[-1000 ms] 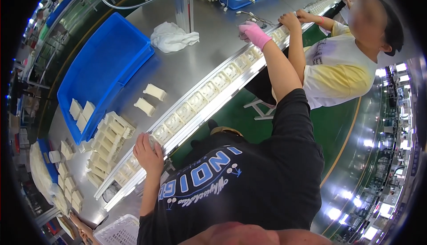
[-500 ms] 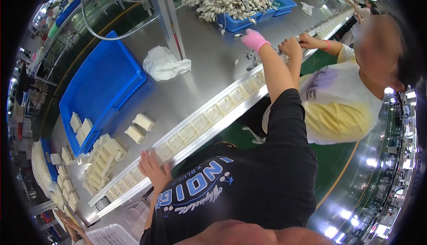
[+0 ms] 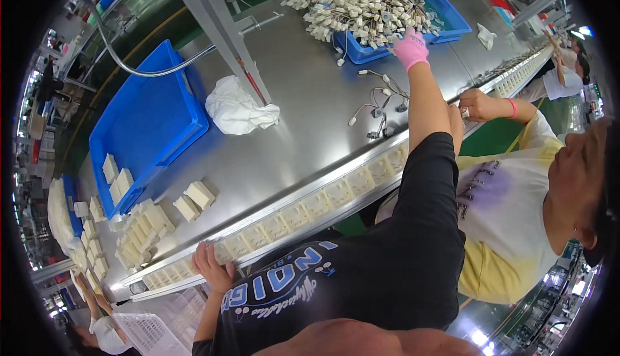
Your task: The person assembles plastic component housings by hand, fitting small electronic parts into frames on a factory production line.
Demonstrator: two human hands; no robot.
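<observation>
My left hand (image 3: 212, 267) lies with fingers spread over the near end of a metal rail (image 3: 258, 210), touching the cream plastic housings (image 3: 284, 219) lined up in it. My right hand (image 3: 411, 49), in a pink glove, reaches out at the front edge of a heaped blue tray (image 3: 445, 35). Its thumb and forefinger look apart against a pile of white wired connectors (image 3: 352, 10); the pile partly hides the fingertips. Below that tray, several loose wired connectors (image 3: 381, 104) lie on the metal table (image 3: 303, 107).
A blue tray (image 3: 145, 114) holding a few cream housings stands at left, with more housings (image 3: 145, 230) before it. A white cloth (image 3: 236, 107) lies by a metal post (image 3: 210, 23). A co-worker's hand (image 3: 478, 104) works at the rail on my right. A white basket (image 3: 145, 333) stands lower left.
My right hand has moved right and away from me, from above the loose wires to the pile's edge. My left hand stays on the rail. The view has shifted.
</observation>
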